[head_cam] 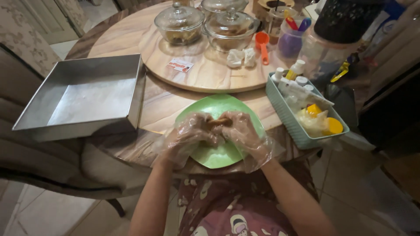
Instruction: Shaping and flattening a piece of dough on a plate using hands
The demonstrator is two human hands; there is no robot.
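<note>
Both my hands wear loose clear plastic gloves and meet over a light green plate [227, 107] at the table's near edge. My left hand [189, 134] and my right hand [241, 131] pinch a small brown piece of food [217, 123] between their fingertips, just above the plate. Much of the food is hidden by the gloves and fingers.
A square metal baking tin [83, 94] sits at the left, overhanging the table edge. A teal basket [288, 118] of small bottles stands at the right. On a round wooden turntable [197, 74] behind are lidded glass bowls [179, 22], an orange scoop [262, 43] and jars.
</note>
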